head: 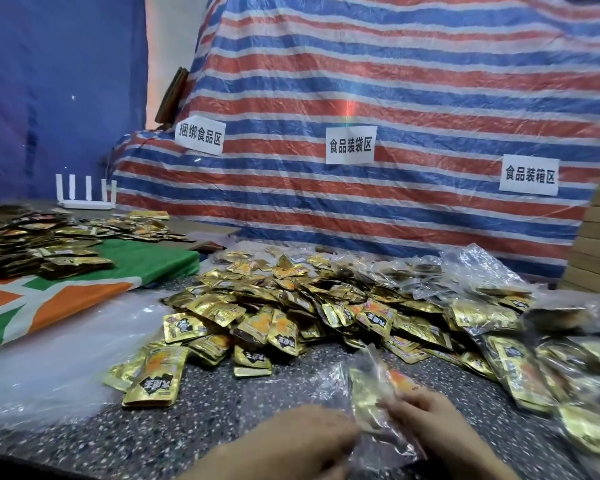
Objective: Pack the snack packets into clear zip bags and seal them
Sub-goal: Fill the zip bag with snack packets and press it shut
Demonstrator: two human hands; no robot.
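Step in hand looks like filling or closing one clear zip bag [368, 393]. It's low centre, just above the speckled countertop [222, 417], with gold packets already inside. Left hand [302, 441] has its fingers curled in at the bag's left edge and right hand [430, 420] pinches the right side. Motion blur, so can't tell exactly where the fingers sit on the zip strip, or whether the mouth is sealed. Next move, my read: settle the contents below the zip line, then pinch along the strip end to end. Risk is a packet corner caught in the track. Loose snack packets [284, 306] are heaped just behind the bag, plenty left. Filled bags [534, 358] are piled on the right, near the right hand, crowding that side. On the left: clear plastic sheet [66, 348], green-orange cloth [49, 299] carrying more packets, white router [84, 197] at the back. Striped tarp [361, 81] with paper signs [350, 145] behind.
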